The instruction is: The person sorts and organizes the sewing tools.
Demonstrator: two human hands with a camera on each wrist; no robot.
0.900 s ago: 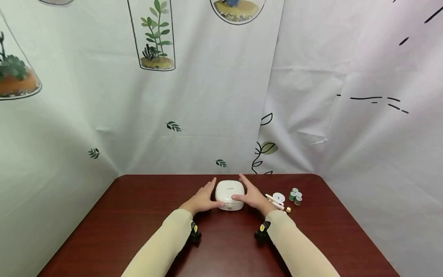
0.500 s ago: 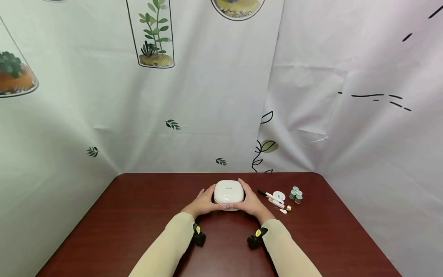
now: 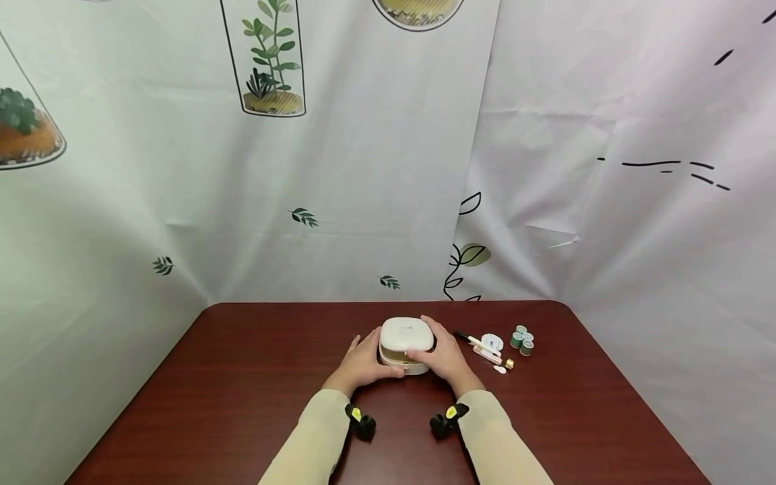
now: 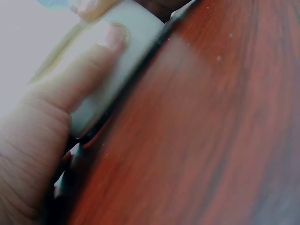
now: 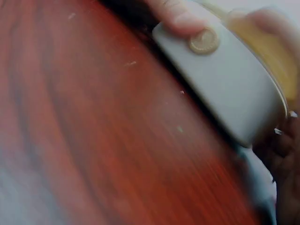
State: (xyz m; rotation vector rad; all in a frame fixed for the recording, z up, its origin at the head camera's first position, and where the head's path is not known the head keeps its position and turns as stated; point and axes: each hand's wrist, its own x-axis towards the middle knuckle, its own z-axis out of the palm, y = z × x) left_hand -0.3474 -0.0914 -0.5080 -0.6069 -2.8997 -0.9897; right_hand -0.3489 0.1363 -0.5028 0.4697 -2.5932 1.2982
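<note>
A small white rounded box (image 3: 412,368) stands on the table between both hands. Its lid (image 3: 407,335) is tilted up at the front, and a tan strip of the inside shows below it. My left hand (image 3: 364,362) grips the box's left side, its thumb on the round gold button (image 4: 123,33) at the front. On the other side my right hand (image 3: 447,353) holds the lid, thumb at its front edge and fingers around its right side. Under the raised edge the tan interior (image 5: 276,58) appears in the right wrist view.
Right of the box lie a black-and-white pen (image 3: 479,343), a white disc (image 3: 492,342), a pink-and-white tool (image 3: 488,355), a small gold piece (image 3: 509,364) and a white oval (image 3: 500,369). Several green thread spools (image 3: 522,341) stand farther right on the dark red table (image 3: 254,391). A printed curtain (image 3: 339,168) hangs behind.
My hands have closed in on the box and both thumbs have come to its front. The lid, flat on the box before, now stands raised at the front with my right hand.
</note>
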